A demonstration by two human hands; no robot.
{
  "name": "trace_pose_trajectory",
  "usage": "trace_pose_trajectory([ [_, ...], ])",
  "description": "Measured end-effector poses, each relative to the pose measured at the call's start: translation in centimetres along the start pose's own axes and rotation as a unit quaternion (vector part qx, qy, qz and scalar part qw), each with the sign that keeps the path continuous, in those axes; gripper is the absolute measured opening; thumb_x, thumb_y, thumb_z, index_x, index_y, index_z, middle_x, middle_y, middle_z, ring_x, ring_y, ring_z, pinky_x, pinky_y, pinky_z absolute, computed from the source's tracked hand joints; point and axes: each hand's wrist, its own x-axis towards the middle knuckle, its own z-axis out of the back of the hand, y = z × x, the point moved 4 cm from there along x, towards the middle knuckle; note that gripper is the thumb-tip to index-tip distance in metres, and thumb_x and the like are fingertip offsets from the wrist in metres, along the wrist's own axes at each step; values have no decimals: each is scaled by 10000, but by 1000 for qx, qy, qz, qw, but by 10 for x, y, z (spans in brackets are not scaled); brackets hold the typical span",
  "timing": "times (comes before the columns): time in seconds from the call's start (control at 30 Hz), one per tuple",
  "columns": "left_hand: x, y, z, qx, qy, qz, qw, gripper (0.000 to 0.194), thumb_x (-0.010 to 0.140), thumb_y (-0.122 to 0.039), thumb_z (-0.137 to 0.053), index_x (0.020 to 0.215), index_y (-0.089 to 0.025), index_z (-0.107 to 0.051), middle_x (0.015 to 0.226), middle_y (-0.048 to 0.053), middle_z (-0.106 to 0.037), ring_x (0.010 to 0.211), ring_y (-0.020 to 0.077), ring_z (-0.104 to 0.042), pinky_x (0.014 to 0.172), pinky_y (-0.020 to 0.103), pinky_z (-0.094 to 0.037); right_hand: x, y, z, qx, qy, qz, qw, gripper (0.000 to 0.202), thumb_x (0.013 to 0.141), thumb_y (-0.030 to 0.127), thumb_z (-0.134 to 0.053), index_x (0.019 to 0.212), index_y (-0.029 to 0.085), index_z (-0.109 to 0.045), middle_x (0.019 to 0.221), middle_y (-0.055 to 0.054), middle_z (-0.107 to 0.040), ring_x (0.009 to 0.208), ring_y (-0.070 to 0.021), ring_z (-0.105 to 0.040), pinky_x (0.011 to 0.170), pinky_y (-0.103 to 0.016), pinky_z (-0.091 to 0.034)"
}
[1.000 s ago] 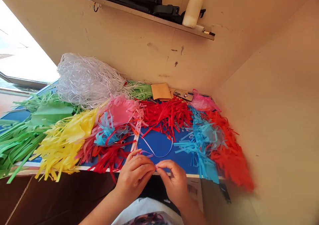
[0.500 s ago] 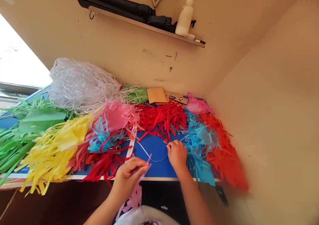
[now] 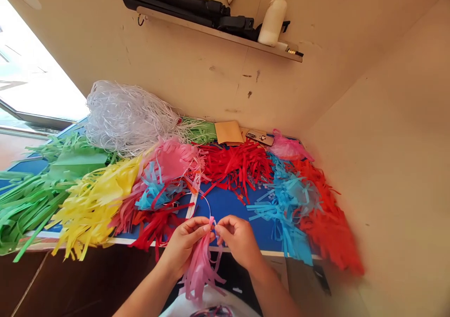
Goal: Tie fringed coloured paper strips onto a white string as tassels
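My left hand (image 3: 188,242) pinches the gathered top of a pink tissue-paper tassel (image 3: 200,268), whose cut strips hang down over the table's front edge. A thin white string (image 3: 207,200) curves from the table to the tassel's top. Close against that top, my right hand (image 3: 235,237) is closed, thumb and forefinger pinching the string; its end is hidden by the fingers. Beyond my hands lie a red fringed bundle (image 3: 235,165) and, to the left, pink fringed paper (image 3: 176,160) with a light blue piece (image 3: 153,186) on it.
Green (image 3: 35,190) and yellow (image 3: 101,200) fringed bundles cover the blue table's left; blue (image 3: 284,204) and orange-red (image 3: 330,223) ones its right. White cord (image 3: 130,115), a brown envelope (image 3: 228,133) and a phone (image 3: 260,137) sit along the wall. A shelf (image 3: 218,33) holds a white bottle (image 3: 274,19).
My right hand has moved left and down to meet my left hand, bringing the string to the tassel's top. The pink tassel has been raised, and the view has shifted slightly left.
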Motion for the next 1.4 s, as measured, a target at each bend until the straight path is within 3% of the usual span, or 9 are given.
trace_pose_trajectory([
  [0.2, -5, -2, 4, 96, 27, -27, 995, 278, 662, -335, -835, 864, -179, -725, 681, 23, -726, 627, 117, -653, 591, 184, -493, 4, -2, 1, 17, 28, 6, 999, 180, 808, 339, -630, 732, 176, -638, 602, 19, -641, 539, -136, -638, 558, -232, -494],
  [0.37, -9, -20, -1, 275, 33, -163, 947, 166, 698, -328, -772, 793, -193, -752, 791, 33, -724, 734, 160, -661, 690, 245, -519, 3, -8, -2, 150, 74, -15, 986, 299, 709, 314, -753, 945, 203, -608, 755, 30, -671, 655, -154, -692, 649, -269, -552],
  [0.6, -16, -31, -9, 512, 4, -306, 803, 69, 820, -256, -620, 796, -201, -654, 726, 3, -674, 648, 139, -628, 608, 231, -489, 7, -4, 1, 89, 14, 68, 994, 205, 817, 374, -676, 742, 184, -694, 830, -22, -667, 560, -102, -607, 529, -225, -501],
  [0.77, -13, -69, 14, 670, -118, -407, 609, 199, 902, -219, -496, 857, -209, -690, 860, 49, -688, 729, 168, -648, 647, 269, -488, 11, -4, 76, 296, -171, 99, 934, 281, 732, 434, -767, 723, 208, -600, 635, 45, -607, 559, -110, -598, 542, -225, -504],
  [0.87, -11, -93, 33, 710, -178, -422, 536, 182, 882, -230, -540, 860, -229, -720, 851, 50, -698, 785, 203, -644, 703, 316, -492, 15, -17, 113, 299, -319, 140, 889, 340, 632, 427, -832, 727, 204, -594, 627, 66, -586, 580, -99, -579, 585, -220, -506],
  [1.03, -24, -130, 68, 659, -329, -480, 477, 240, 904, -334, -530, 904, -234, -747, 921, 73, -689, 881, 219, -612, 827, 363, -473, 24, -47, 76, 76, -239, 41, 967, 383, 718, 549, -718, 790, 179, -654, 586, 26, -606, 580, -157, -578, 624, -289, -483],
  [1.13, -33, -152, 99, 666, -440, -413, 438, 271, 869, -356, -557, 972, -195, -750, 996, 129, -673, 955, 299, -579, 831, 437, -445, 25, -55, 51, 16, -189, 26, 982, 453, 710, 631, -670, 761, 181, -656, 561, 15, -597, 581, -175, -571, 630, -299, -475],
  [1.23, -34, -165, 120, 713, -462, -316, 421, 296, 835, -366, -590, 1044, -221, -741, 1125, 130, -659, 1039, 346, -543, 827, 450, -413, 27, -54, 39, -10, -142, 21, 990, 467, 722, 645, -644, 803, 186, -669, 586, -4, -618, 607, -198, -593, 646, -314, -486],
  [1.4, -31, -172, 128, 712, -474, -303, 421, 305, 848, -331, -535, 1050, -227, -738, 1120, 118, -684, 1036, 341, -551, 799, 421, -381, 28, -50, 33, -36, -107, 33, 993, 417, 784, 599, -617, 859, 193, -674, 624, -15, -630, 646, -210, -615, 675, -317, -496],
])
